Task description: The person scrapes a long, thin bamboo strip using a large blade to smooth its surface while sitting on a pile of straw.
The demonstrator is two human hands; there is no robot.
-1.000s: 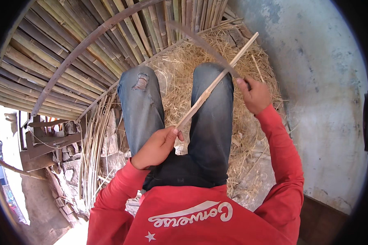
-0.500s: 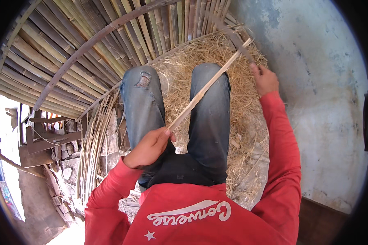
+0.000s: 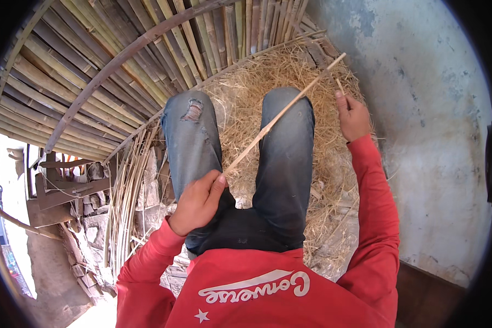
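A long thin bamboo strip [image 3: 281, 115] runs slantwise across the person's lap, from just above the left thigh up over the right knee and out past the heap of straw [image 3: 246, 93]. The left hand [image 3: 198, 201] pinches its near end, fingers [image 3: 216, 188] curled shut around it beside the dark lap. The right hand [image 3: 352, 116] is stretched out with the arm nearly straight, close to the strip's far end; its fingers are closed around a thin sliver [image 3: 340, 86] that sticks up from the fist, though I cannot tell whether it joins the strip. Both legs in faded blue jeans [image 3: 287, 158] stretch forward onto the straw, the left knee torn. Red sleeves [image 3: 374, 218] cover both arms. Beyond the straw lies a stack of bamboo poles [image 3: 93, 71], crossed by one curved pole [image 3: 120, 60]. A pale blotchy wall [image 3: 432, 120] stands to the right.
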